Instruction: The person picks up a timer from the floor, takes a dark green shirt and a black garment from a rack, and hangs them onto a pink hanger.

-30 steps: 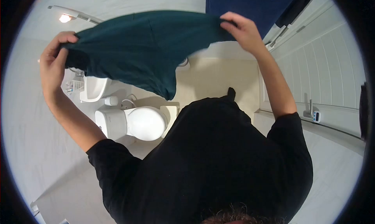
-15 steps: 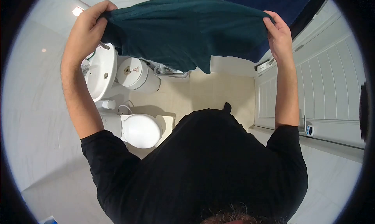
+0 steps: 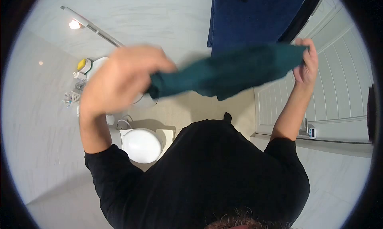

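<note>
A dark green cloth (image 3: 239, 67) is stretched in the air between my two hands, blurred by motion. My left hand (image 3: 127, 75), smeared and close to the camera, grips its left end with the fingers closed. At the right end, my right hand (image 3: 306, 63) pinches the cloth's corner between thumb and fingers. The cloth slants, its right end higher in the view than its left, and its lower edge hangs loosely over the floor.
A white toilet (image 3: 141, 146) with its lid down stands at lower left. A dark blue towel (image 3: 251, 21) hangs at the top. On the right is a white door (image 3: 327, 97) with a handle. A yellow sponge (image 3: 81, 64) lies by the sink, which is mostly hidden.
My left hand has moved right and down, nearer the camera; my right hand has moved right and down. The cloth has dropped lower, narrowed and tilted, uncovering more of the blue towel.
</note>
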Motion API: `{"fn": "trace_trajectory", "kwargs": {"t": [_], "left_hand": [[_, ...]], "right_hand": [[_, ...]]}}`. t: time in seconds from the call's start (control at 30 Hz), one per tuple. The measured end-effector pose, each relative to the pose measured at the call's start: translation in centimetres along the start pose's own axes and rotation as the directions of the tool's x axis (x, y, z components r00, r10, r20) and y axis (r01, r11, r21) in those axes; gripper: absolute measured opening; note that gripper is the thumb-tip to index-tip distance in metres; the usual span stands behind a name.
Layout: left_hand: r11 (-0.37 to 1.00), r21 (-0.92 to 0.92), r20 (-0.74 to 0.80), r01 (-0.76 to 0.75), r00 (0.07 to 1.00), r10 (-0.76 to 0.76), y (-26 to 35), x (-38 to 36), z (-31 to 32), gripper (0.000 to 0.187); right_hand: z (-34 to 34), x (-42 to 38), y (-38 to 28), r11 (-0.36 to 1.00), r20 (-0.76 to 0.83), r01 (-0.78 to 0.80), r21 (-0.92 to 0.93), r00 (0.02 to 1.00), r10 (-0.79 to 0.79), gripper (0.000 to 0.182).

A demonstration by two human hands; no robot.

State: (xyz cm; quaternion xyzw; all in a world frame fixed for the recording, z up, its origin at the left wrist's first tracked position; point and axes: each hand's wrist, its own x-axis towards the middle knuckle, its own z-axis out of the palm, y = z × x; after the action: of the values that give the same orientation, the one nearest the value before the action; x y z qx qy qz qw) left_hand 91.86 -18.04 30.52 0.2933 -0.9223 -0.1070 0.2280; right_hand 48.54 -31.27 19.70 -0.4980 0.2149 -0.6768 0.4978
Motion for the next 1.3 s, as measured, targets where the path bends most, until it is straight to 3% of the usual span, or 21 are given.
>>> {"fn": "trace_trajectory", "kwargs": {"t": [0.07,0.13,0.2,0.27,0.3,0.4,0.47,0.5,0.57,0.63,0.7,0.77,0.8,0.87,0.97,1.03,1.07,1.13,1.17,1.2,1.3], "left_hand": [[0.959,-0.256,0.177,-0.119,0.970,0.167,2.3,0.5,1.0,0.018],[0.891,-0.390,0.181,-0.232,0.930,0.321,3.8,0.8,2.8,0.010],[0.861,-0.473,0.219,-0.190,0.921,0.324,5.6,1.4,3.2,0.014],[0.827,-0.522,0.230,-0.209,0.899,0.372,5.8,2.3,3.7,0.016],[0.802,-0.567,0.255,-0.190,0.885,0.390,5.9,2.8,3.9,0.016],[0.732,-0.655,0.295,-0.188,0.828,0.477,5.3,4.4,5.3,0.026],[0.678,-0.710,0.309,-0.191,0.781,0.543,4.7,5.4,5.7,0.035],[0.713,-0.675,0.363,-0.192,0.755,0.547,4.4,6.1,5.4,0.043],[0.744,-0.639,0.418,-0.195,0.723,0.549,4.0,7.2,5.0,0.051],[0.754,-0.633,0.403,-0.172,0.759,0.511,3.8,7.8,4.8,0.045],[0.776,-0.613,0.358,-0.150,0.822,0.442,3.9,7.6,4.6,0.042],[0.797,-0.588,0.299,-0.134,0.880,0.369,3.9,7.8,4.2,0.040],[0.814,-0.581,0.346,-0.012,0.902,0.260,4.0,8.2,3.9,0.039],[0.802,-0.576,0.412,0.158,0.903,0.119,3.7,8.8,3.3,0.030],[0.765,-0.614,0.358,0.193,0.932,0.052,3.7,10.0,2.5,0.016],[0.736,-0.645,0.318,0.206,0.948,0.014,3.4,10.7,2.4,0.007],[0.775,-0.596,0.322,0.210,0.947,-0.009,3.1,11.4,2.1,0.008],[0.844,-0.504,0.313,0.183,0.949,-0.019,1.8,12.8,1.3,0.010],[0.873,-0.463,0.299,0.153,0.954,-0.008,0.9,13.7,1.0,0.011],[0.785,-0.619,0.309,-0.002,0.919,0.246,-0.8,15.2,0.8,0.021],[0.818,-0.558,0.417,0.141,0.899,0.130,0.7,17.3,-0.4,0.019]], "right_hand": [[-2.9,-0.7,-0.5,0.963,0.435,-0.034,0.268,0.896,-0.089,0.020],[-3.2,-1.2,0.2,0.936,0.492,-0.122,0.331,0.868,-0.061,0.022],[-1.6,-2.3,1.4,0.897,0.487,-0.248,0.367,0.873,0.042,0.028],[0.9,-2.8,3.2,0.985,0.465,-0.172,-0.012,0.871,0.158,0.031],[1.1,-2.5,4.6,0.954,0.508,-0.263,-0.146,0.807,0.300,0.026],[4.6,-3.6,9.6,0.867,0.542,-0.400,-0.297,0.677,0.498,0.015],[7.2,-5.6,13.4,0.742,0.617,-0.503,-0.442,0.430,0.659,0.014],[9.2,-6.5,13.6,0.780,0.705,-0.358,-0.513,0.342,0.621,0.015],[10.7,-9.8,17.6,0.679,0.748,-0.541,-0.496,0.130,0.651,0.018],[11.4,-12.1,19.1,0.662,0.796,-0.594,-0.458,0.058,0.602,0.019],[11.7,-13.6,19.6,0.622,0.731,-0.397,-0.675,-0.244,0.637,0.023],[11.4,-14.3,17.1,0.741,0.818,-0.356,-0.570,-0.155,0.555,0.034],[11.7,-14.9,14.7,0.857,0.821,-0.273,-0.436,0.269,0.503,0.039],[10.1,-14.1,12.3,0.933,0.704,-0.120,-0.340,0.626,0.336,0.044],[3.9,-9.7,10.5,0.775,0.735,-0.581,-0.250,0.407,0.542,0.059],[4.5,-10.2,5.4,0.640,0.747,-0.768,0.026,0.440,0.498,0.072],[5.2,-9.9,4.0,0.874,0.780,-0.485,-0.011,0.544,0.311,0.076],[5.7,-9.2,2.7,0.991,0.817,-0.134,-0.023,0.568,0.096,0.079],[5.5,-8.6,2.5,0.948,0.730,-0.245,-0.204,0.607,0.314,0.081],[4.9,-7.8,3.7,0.923,0.658,-0.304,-0.236,0.649,0.382,0.081],[3.7,-5.3,7.3,0.923,0.541,-0.352,-0.153,0.752,0.376,0.079]]}}
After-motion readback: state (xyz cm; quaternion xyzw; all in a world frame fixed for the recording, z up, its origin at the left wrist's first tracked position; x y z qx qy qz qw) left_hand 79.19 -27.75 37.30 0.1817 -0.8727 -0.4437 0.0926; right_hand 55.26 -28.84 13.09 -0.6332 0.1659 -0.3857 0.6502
